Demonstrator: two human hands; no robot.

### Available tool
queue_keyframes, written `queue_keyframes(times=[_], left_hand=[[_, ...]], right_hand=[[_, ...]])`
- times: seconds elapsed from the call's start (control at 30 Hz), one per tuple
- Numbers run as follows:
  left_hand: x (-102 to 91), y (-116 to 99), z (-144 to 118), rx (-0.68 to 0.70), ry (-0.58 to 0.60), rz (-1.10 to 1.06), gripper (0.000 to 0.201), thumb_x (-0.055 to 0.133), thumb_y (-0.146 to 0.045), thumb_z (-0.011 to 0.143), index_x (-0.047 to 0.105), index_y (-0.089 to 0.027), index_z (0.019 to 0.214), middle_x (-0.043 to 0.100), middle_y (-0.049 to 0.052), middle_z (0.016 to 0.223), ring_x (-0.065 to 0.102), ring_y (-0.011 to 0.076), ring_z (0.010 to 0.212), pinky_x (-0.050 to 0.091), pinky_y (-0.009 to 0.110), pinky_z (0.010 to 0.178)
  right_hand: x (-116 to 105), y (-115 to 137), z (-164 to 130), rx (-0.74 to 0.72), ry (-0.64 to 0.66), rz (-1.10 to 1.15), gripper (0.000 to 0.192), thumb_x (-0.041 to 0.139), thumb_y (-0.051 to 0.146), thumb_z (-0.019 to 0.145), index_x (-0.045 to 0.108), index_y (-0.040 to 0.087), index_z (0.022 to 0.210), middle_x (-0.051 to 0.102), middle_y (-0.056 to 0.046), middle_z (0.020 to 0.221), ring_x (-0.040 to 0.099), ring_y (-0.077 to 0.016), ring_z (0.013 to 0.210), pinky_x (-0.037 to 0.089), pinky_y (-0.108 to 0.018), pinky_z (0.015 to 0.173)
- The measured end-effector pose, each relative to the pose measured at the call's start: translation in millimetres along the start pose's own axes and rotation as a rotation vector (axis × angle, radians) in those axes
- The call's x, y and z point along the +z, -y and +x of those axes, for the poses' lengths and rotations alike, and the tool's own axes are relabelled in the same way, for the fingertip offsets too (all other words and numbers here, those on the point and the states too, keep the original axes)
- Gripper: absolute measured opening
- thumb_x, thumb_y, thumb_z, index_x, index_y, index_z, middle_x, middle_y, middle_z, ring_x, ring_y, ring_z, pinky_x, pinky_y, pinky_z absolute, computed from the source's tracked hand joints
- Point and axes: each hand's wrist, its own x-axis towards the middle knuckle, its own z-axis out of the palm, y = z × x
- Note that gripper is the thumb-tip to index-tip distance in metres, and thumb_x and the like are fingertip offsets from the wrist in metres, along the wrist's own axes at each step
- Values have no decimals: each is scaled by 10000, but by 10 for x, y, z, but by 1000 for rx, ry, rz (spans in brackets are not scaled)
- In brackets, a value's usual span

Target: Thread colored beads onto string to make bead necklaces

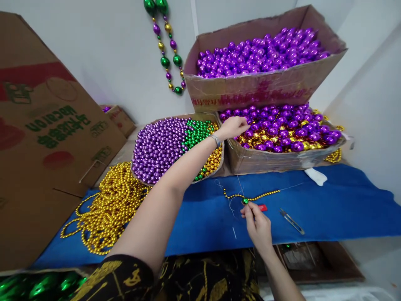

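L hand reaching into bead box; R hand pinching green bead.

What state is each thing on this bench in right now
Left hand: reaching into the lower bead box.
Right hand: pinching the thread by a green bead.
Gold strand: lying on the blue cloth.
Top box: open, full of purple beads.
Snips: lying on the cloth, untouched.

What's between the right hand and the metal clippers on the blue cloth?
Head view: a small red tag lies just beside the right hand; beyond it only bare blue cloth up to the clippers.
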Motion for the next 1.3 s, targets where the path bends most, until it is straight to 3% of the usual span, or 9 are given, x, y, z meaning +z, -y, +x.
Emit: queue_keyframes(times=[0.27,0.47,0.6,0.7,0.8,0.93,1.03,1.17,1.3], left_hand=[[345,-468,7,129,291,32,268,606,-429,852,695,-176,837,679,64,789,595,189,705,364,288,604],[338,-480,-24,92,215,-13,266,643,-397,827,697,-173,960,709,73,903,617,202,763,396,286,616],[250,-493,-155,77,59,-210,327,592,-330,886,644,-157,1158,693,100,1095,627,201,944,468,309,813],[107,-453,-531,-5,-90,-851,309,589,-284,889,641,-165,1170,677,92,1113,627,163,950,490,317,858],[-21,-350,-1167,-156,-129,-1468,355,676,-353,842,657,-179,1152,666,86,1100,644,144,888,512,309,814],[-6,-177,-2011,-368,-237,-1728,445,836,-269,692,685,-186,1103,674,49,1027,662,131,840,507,268,787],[30,-72,-2331,-483,-296,-1721,411,831,-278,701,695,-177,1076,671,37,974,656,125,826,514,264,778],[-66,22,-2109,-354,-386,-1484,338,758,-316,777,685,-176,1076,674,58,1033,632,143,925,523,315,862],[-84,-22,-1262,-23,-374,-985,347,684,-257,826,649,-170,1161,645,104,1225,612,193,1083,481,361,972]], right_hand=[[65,-84,-18,-13,-16,7,266,473,380,970,660,190,969,730,-30,782,699,-131,620,573,-193,619],[111,-139,-23,-52,-24,-1,302,473,407,967,672,183,995,733,-31,770,698,-132,602,570,-184,603],[93,-84,-14,-67,-30,-17,289,472,390,971,667,179,1006,734,-28,770,699,-125,601,566,-171,601],[33,-22,-20,-82,-46,-56,261,484,374,968,660,182,978,731,-23,766,697,-117,601,559,-161,617],[1,44,-14,-114,-55,-99,251,492,370,966,658,181,954,724,-16,737,694,-116,592,544,-153,601],[77,146,32,-201,-59,-144,255,499,363,966,660,168,993,726,-21,734,684,-119,567,526,-165,568],[167,233,72,-262,-29,-138,237,497,343,969,656,167,971,708,-7,684,672,-118,544,515,-172,556],[244,318,87,-241,-24,-143,223,495,329,968,653,172,954,702,-3,679,671,-119,556,516,-184,573],[270,351,51,-172,-26,-114,237,474,336,970,647,177,936,697,-9,688,667,-120,574,519,-193,586]])
